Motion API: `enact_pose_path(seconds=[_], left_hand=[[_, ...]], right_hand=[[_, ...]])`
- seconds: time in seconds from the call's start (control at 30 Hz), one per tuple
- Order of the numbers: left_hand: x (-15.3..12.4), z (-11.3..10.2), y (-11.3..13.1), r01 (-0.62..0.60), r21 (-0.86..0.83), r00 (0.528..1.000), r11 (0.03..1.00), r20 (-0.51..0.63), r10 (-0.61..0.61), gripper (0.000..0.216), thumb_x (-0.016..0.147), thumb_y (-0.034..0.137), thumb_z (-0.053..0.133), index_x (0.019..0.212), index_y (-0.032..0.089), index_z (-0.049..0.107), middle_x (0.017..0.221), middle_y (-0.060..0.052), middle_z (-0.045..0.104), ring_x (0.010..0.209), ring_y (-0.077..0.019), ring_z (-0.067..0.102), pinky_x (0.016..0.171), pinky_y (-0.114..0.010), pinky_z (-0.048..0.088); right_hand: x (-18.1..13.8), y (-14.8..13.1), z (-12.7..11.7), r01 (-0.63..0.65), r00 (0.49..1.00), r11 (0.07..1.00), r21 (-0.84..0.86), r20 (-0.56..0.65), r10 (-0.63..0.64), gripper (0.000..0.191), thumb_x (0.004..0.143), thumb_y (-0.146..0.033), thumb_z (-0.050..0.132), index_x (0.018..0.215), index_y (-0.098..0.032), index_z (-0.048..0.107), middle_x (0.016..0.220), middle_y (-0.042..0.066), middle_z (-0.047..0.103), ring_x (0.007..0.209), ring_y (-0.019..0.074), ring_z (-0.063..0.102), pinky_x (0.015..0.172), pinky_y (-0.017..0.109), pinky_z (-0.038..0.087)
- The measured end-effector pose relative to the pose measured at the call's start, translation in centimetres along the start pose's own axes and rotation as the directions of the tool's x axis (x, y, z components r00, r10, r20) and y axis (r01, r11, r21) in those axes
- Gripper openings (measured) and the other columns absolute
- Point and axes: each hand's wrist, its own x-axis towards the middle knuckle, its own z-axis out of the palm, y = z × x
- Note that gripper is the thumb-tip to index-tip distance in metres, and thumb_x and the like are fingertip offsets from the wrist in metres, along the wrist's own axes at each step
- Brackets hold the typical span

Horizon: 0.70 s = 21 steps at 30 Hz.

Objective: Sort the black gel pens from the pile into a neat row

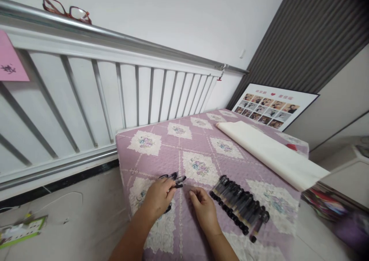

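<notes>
My left hand (158, 197) is closed around a black pen (179, 185). Several more dark pens (173, 175) show beside and under its fingers, partly covered by the hand. To its right, my right hand (204, 207) has thumb and fingers pinched together, close to the left fingertips. A thin, blurred, see-through piece seems to reach between the two hands, too faint to name. Right of my right hand lies a slanted row of several clear-barrelled pens (239, 203) with black caps and ends, side by side on the purple flowered tablecloth (198, 143).
A rolled cream sheet (268, 149) lies across the table's right side. Behind it leans a photo board (273, 105). A white radiator (129, 92) runs along the wall, with red-framed glasses (67, 12) on the pipe above. A power strip (23, 230) lies on the floor.
</notes>
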Motion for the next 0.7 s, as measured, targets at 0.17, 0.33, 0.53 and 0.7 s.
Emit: enact_pose_path(seconds=[0.17, 0.33, 0.53, 0.7], left_hand=[[-0.5, -0.3, 0.5, -0.066, 0.058, 0.991, 0.996, 0.123, 0.058, 0.015, 0.085, 0.019, 0.049, 0.088, 0.024, 0.063, 0.086, -0.002, 0.063, 0.082, -0.0188, 0.058, 0.071, -0.026, 0.04], [-0.6, -0.3, 0.4, -0.105, 0.113, 0.983, 0.988, 0.162, 0.086, 0.015, 0.084, 0.019, 0.05, 0.083, 0.024, 0.064, 0.082, -0.002, 0.063, 0.079, -0.0194, 0.058, 0.069, -0.027, 0.04], [-0.6, -0.2, 0.4, -0.138, 0.133, 0.975, 0.982, 0.19, 0.111, 0.014, 0.083, 0.019, 0.051, 0.082, 0.024, 0.064, 0.081, -0.003, 0.063, 0.08, -0.0202, 0.059, 0.068, -0.027, 0.04], [-0.5, 0.0, 0.7, -0.14, 0.132, 0.971, 0.981, 0.212, 0.11, 0.013, 0.083, 0.02, 0.053, 0.078, 0.024, 0.065, 0.077, -0.002, 0.062, 0.076, -0.0192, 0.059, 0.066, -0.026, 0.04]], right_hand=[[-2.1, 0.3, -1.2, -0.083, 0.989, 0.982, 0.167, -0.105, 0.101, 0.027, 0.07, -0.044, 0.066, 0.078, -0.02, 0.058, 0.071, -0.001, 0.059, 0.067, 0.0161, 0.056, 0.064, 0.026, 0.046], [-2.1, -0.3, -1.5, -0.113, 0.989, 0.971, 0.211, -0.07, 0.131, 0.031, 0.069, -0.047, 0.068, 0.08, -0.02, 0.058, 0.072, -0.001, 0.059, 0.067, 0.0158, 0.055, 0.064, 0.025, 0.046], [-2.1, -0.2, -1.7, -0.133, 0.991, 0.966, 0.22, 0.035, 0.128, 0.032, 0.071, -0.049, 0.067, 0.082, -0.02, 0.058, 0.076, 0.001, 0.062, 0.07, 0.0167, 0.056, 0.065, 0.025, 0.046], [-2.2, -0.8, -1.8, -0.126, 0.989, 0.971, 0.201, 0.102, 0.107, 0.032, 0.07, -0.049, 0.068, 0.08, -0.019, 0.06, 0.074, 0.002, 0.062, 0.071, 0.0171, 0.056, 0.066, 0.026, 0.046]])
